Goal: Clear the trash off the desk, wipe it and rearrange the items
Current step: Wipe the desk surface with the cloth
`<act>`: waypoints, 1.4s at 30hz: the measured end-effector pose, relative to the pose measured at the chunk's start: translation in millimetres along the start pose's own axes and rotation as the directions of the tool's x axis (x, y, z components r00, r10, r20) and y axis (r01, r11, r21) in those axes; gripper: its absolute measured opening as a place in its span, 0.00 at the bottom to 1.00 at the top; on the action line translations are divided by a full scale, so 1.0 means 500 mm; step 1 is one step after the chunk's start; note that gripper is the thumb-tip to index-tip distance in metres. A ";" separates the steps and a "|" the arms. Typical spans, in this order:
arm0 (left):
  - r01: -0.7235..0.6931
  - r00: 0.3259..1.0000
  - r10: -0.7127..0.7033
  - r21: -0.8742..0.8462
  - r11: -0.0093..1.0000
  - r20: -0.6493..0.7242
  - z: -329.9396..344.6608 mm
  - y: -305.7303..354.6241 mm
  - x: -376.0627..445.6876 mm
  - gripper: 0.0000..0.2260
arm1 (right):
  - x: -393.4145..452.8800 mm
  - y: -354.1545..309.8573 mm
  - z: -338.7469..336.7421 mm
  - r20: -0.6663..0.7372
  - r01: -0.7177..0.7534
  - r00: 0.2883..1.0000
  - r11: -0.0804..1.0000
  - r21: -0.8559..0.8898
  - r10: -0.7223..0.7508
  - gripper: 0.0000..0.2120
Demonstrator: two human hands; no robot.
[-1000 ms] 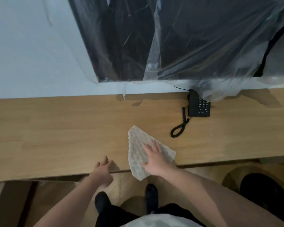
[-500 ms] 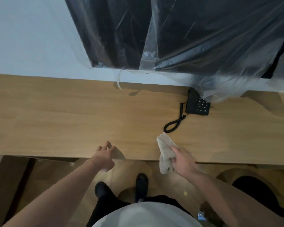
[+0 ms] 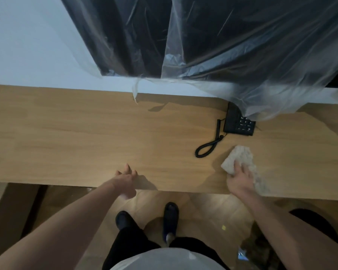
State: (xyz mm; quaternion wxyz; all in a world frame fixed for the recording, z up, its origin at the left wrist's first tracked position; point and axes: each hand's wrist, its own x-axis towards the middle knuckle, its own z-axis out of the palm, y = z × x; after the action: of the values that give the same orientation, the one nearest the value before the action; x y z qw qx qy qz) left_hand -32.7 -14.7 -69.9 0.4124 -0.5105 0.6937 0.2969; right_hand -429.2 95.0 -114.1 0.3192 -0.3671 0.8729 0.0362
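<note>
The wooden desk [image 3: 86,137] runs across the view. A crumpled light-grey cloth [image 3: 241,154] lies on it near the front edge at the right, just below the phone. My right hand [image 3: 240,179] presses down on the cloth's near part with its fingers laid over it. Part of the cloth trails out to the right of that hand. At the desk's front edge near the middle, my left hand [image 3: 126,181] rests with relaxed fingers and holds nothing.
A black desk phone [image 3: 239,124] with a coiled cord [image 3: 208,147] sits at the back right, partly under a clear plastic sheet [image 3: 261,84] draped over a large black object [image 3: 213,36]. Below the desk are my feet and a dark round seat [image 3: 318,225].
My right hand has carried the cloth to the right along the desk, from spread flat near the middle to bunched below the phone. My left hand stays at the front edge.
</note>
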 end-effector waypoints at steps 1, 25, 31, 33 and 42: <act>0.006 1.000 -0.006 0.003 1.000 0.012 0.001 0.001 0.002 0.38 | -0.040 -0.041 0.042 -0.021 0.035 0.999 0.999 0.018 -0.034 0.32; 0.003 1.000 -0.002 -0.116 0.993 0.004 0.002 -0.014 -0.030 0.37 | -0.180 -0.145 0.116 0.027 -0.083 0.996 0.976 0.199 0.079 0.38; -0.062 0.975 -0.102 -0.684 0.727 -0.197 -0.004 -0.067 -0.065 0.29 | -0.268 -0.441 0.140 0.366 0.239 0.840 0.879 0.413 -0.400 0.29; -0.126 0.924 -0.161 -0.672 0.730 -0.348 -0.003 -0.079 -0.088 0.30 | -0.279 -0.476 0.126 0.379 0.256 0.789 0.820 0.512 -0.483 0.30; -0.394 0.843 0.135 -0.428 0.813 -0.520 0.037 0.051 -0.129 0.29 | -0.226 -0.256 0.063 0.257 0.295 0.888 0.902 0.316 -0.381 0.32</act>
State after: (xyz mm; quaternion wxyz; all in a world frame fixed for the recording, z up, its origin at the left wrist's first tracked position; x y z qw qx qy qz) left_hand -43.3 38.1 -22.7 0.0332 -0.5532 0.7315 0.3972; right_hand -268.0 81.1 -51.3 0.5014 -0.4576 0.7298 -0.0811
